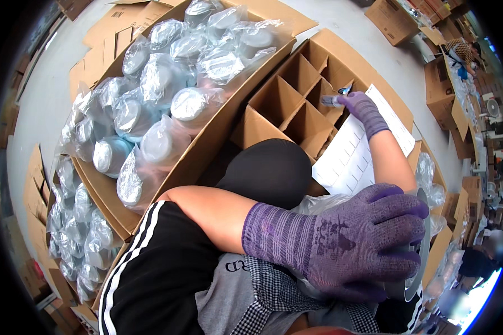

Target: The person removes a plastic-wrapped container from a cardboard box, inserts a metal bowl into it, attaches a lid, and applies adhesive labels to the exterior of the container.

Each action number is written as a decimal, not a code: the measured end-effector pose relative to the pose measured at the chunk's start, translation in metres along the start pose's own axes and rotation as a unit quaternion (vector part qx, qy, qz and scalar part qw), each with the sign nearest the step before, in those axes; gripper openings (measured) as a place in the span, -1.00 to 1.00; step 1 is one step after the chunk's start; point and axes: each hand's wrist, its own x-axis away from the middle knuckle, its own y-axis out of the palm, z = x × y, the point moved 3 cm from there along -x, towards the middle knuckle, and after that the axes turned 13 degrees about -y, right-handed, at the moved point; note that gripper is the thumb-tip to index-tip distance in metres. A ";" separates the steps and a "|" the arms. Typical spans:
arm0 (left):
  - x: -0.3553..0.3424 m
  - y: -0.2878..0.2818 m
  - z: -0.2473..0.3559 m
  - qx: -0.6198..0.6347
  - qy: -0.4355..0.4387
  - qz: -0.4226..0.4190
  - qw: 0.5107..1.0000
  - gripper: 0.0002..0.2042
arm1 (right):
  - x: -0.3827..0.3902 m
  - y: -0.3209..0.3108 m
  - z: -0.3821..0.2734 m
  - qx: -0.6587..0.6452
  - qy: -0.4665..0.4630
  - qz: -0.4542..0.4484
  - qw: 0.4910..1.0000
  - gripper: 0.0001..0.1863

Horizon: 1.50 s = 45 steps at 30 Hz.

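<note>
My left hand (369,240), in a purple knit glove, reaches across my lap, its fingers curled over a grey round-rimmed object (424,254). The glove hides most of that object, so its kind is unclear. Farther off, my right hand (366,111), also gloved in purple, pinches a small clear tool with a bluish end (332,101). It is over a carton with cardboard dividers (268,100). A white sheet with printed lines (346,159) lies across the carton's near right part, under my right wrist.
A large open carton (223,120) at left holds several plastic-wrapped cups (190,106). Another carton of wrapped cups (81,223) stands lower left. My knee (268,167) is between the cartons. More boxes (394,22) and people are at the far right.
</note>
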 end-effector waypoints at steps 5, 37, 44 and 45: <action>-0.004 -0.008 -0.012 -0.025 -0.012 0.037 0.999 -0.49 | -0.020 0.022 -0.011 0.223 0.105 -0.046 0.968 -0.39; -0.066 -0.010 0.032 -0.237 0.048 -0.210 0.947 -0.36 | 0.341 -0.036 -0.073 -0.833 -0.269 0.299 0.381 -0.60; -0.043 -0.040 0.036 -0.417 -0.134 -0.114 0.892 -0.58 | 0.400 -0.017 -0.072 -0.428 -0.094 0.562 0.702 -0.75; -0.040 -0.037 0.039 -0.390 -0.147 -0.097 0.904 -0.61 | 0.413 -0.010 -0.091 -0.313 -0.113 0.586 0.739 -0.79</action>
